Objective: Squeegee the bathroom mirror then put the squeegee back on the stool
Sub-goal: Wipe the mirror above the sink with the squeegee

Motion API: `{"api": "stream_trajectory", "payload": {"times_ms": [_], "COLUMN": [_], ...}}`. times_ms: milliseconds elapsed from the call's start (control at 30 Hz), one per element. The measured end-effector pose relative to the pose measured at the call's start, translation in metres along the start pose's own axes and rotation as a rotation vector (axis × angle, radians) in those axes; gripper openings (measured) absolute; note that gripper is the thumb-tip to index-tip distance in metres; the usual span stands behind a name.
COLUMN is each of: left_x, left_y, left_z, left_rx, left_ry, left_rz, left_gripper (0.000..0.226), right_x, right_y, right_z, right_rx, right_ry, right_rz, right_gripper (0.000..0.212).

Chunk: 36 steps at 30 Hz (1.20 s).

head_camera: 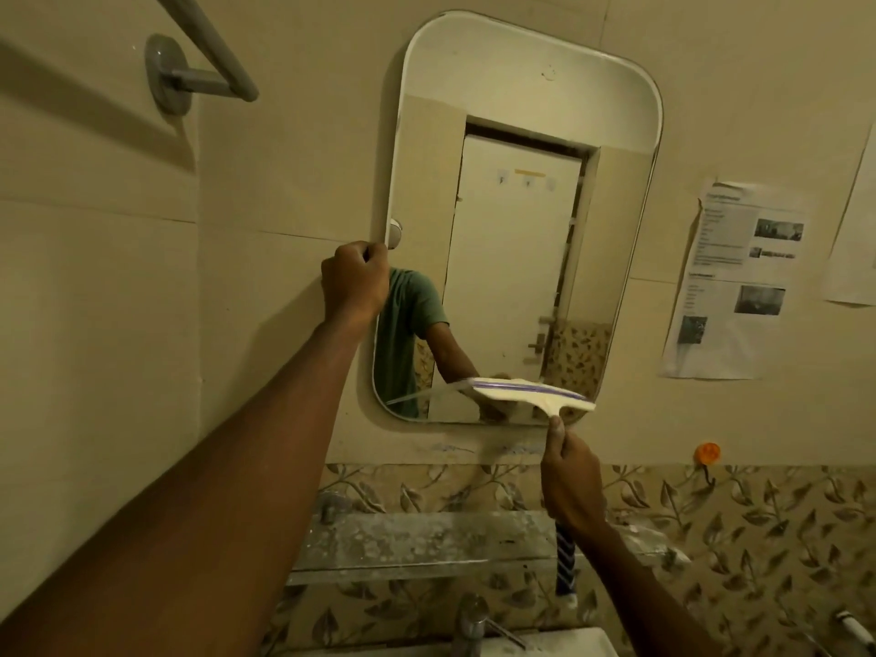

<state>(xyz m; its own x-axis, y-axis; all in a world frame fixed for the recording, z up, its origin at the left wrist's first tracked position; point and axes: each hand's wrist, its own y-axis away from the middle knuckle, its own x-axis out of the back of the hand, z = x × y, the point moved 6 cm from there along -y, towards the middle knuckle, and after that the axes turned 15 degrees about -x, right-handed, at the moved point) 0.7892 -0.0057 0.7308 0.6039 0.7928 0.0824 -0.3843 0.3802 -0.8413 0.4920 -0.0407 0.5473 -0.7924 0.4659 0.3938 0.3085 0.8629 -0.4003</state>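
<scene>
A rounded rectangular mirror point(521, 220) hangs on the beige wall. My left hand point(354, 282) grips the mirror's left edge about halfway up, arm stretched out. My right hand point(571, 481) holds the handle of a white squeegee point(535, 395). Its blade, edged with a purple strip, lies slightly tilted against the glass near the mirror's bottom right. The dark patterned end of the handle sticks out below my fist. The stool is not in view.
A glass shelf point(426, 542) juts from the wall under the mirror, above a tap point(471, 623) and basin. A towel rail point(204, 54) is mounted at upper left. Paper sheets point(734, 277) are taped at right, near an orange hook point(707, 452).
</scene>
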Motion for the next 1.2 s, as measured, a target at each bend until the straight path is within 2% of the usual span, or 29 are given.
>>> {"api": "stream_trajectory", "payload": {"times_ms": [100,300,367,500,633,733,867,967,1067,1200], "left_x": [0.0,0.001,0.0,0.001,0.003,0.004,0.004,0.004,0.003,0.005], "left_y": [-0.002,-0.003,-0.004,-0.004,-0.002,-0.001,-0.001,-0.002,-0.002,-0.002], "left_z": [0.0,0.0,-0.001,-0.001,0.0,0.001,-0.001,-0.002,-0.003,-0.004], "left_rx": [-0.009,-0.015,-0.007,-0.011,0.004,0.004,0.005,0.008,0.005,0.014], "left_ry": [-0.022,-0.056,-0.053,-0.03,-0.019,-0.031,-0.026,-0.023,-0.019,0.0], "left_rz": [-0.014,-0.014,-0.019,-0.015,-0.02,-0.026,-0.036,-0.036,-0.053,-0.059], "left_gripper": [0.035,0.039,0.04,0.039,0.039,0.039,0.042,0.041,0.041,0.042], "right_x": [0.028,0.073,0.064,0.018,-0.002,0.011,0.043,0.048,0.017,-0.023], "right_y": [-0.024,-0.084,-0.079,-0.03,0.012,-0.001,-0.045,-0.063,-0.04,0.023], "right_z": [-0.037,-0.143,-0.133,-0.048,-0.004,-0.024,-0.102,-0.143,-0.111,-0.041], "right_rx": [0.073,0.226,0.211,0.066,-0.016,0.021,0.175,0.208,0.16,0.075], "right_ry": [-0.044,-0.103,-0.094,-0.08,0.06,0.038,-0.083,-0.066,-0.049,-0.009], "right_rz": [-0.025,0.11,0.1,0.028,0.006,-0.011,0.066,0.1,0.092,-0.034], "right_gripper": [0.044,0.049,0.047,0.038,0.047,0.047,0.05,0.054,0.048,0.043]}}
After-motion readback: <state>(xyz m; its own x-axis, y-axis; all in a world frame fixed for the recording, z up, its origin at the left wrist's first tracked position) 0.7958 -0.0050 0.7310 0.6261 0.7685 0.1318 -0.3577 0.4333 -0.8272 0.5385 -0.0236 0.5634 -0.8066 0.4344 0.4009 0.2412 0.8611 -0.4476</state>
